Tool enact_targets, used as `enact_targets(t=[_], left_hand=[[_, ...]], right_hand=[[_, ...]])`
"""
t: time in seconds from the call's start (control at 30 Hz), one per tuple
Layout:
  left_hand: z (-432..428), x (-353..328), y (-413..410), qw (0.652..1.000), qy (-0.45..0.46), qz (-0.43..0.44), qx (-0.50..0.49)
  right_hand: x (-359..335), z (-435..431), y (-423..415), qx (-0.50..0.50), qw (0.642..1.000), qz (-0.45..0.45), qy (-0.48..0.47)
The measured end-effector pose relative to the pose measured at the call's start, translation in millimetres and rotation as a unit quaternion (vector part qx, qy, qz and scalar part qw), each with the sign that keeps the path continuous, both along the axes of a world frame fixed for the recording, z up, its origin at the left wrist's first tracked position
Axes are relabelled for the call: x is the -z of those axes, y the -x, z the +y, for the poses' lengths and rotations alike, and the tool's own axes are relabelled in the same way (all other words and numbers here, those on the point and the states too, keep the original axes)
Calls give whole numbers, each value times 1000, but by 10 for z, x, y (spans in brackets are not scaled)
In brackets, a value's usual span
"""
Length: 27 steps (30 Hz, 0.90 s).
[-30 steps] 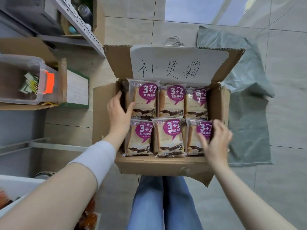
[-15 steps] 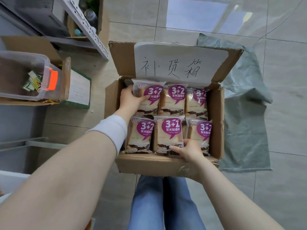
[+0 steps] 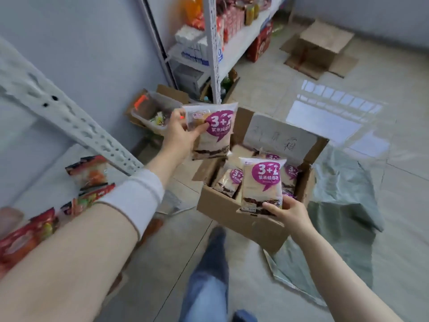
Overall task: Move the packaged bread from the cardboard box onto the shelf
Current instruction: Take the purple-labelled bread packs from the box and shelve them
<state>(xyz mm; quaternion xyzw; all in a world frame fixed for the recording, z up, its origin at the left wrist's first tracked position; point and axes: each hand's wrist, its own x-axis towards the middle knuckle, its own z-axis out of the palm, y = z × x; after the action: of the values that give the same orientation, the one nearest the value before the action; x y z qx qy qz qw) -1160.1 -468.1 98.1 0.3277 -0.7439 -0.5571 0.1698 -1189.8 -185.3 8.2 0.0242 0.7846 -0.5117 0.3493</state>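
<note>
An open cardboard box (image 3: pixel 222 205) stands on the floor with several purple-and-white bread packs (image 3: pixel 228 180) inside. My left hand (image 3: pixel 180 135) grips one bread pack (image 3: pixel 214 133) by its upper left corner, lifted above and left of the box. My right hand (image 3: pixel 286 211) holds a second bread pack (image 3: pixel 263 182) by its bottom edge, upright over the box's near side. A white shelf board (image 3: pixel 46 177) with red snack bags lies at the lower left, behind a slanted perforated post (image 3: pixel 69 122).
A second shelving unit (image 3: pixel 214 43) stocked with goods stands at the back. A clear plastic bin (image 3: pixel 151 112) sits left of the box. A grey-green sack (image 3: pixel 343 205) lies under the box's right side. A flattened carton (image 3: pixel 320 49) rests far right. My jeans leg (image 3: pixel 209 275) shows below.
Both hands have lifted a bread pack each out of the box. The view has swung left and up, and now shows the shelves.
</note>
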Motion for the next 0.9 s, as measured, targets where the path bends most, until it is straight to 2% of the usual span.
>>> enact_targets(t=[0.23,0.43,0.67,0.9], left_hand=[[-58,-1841,-1781,981,101,100,-132],[-474,-2790,-3052,961,120,164,-187],[-1389,-3003,-4207,941,138,160,-263],[-2351,-2722,-4508,931,135,130,-315]], right_hand=[[-1430,-300,-792,-119,983,94,104],[-2325,-1030,-1498,-219,952,119,179],[-2797,-2306,-2153,-287,921,126,231],[-2922,-3575,-2233,-318,909,155,221]])
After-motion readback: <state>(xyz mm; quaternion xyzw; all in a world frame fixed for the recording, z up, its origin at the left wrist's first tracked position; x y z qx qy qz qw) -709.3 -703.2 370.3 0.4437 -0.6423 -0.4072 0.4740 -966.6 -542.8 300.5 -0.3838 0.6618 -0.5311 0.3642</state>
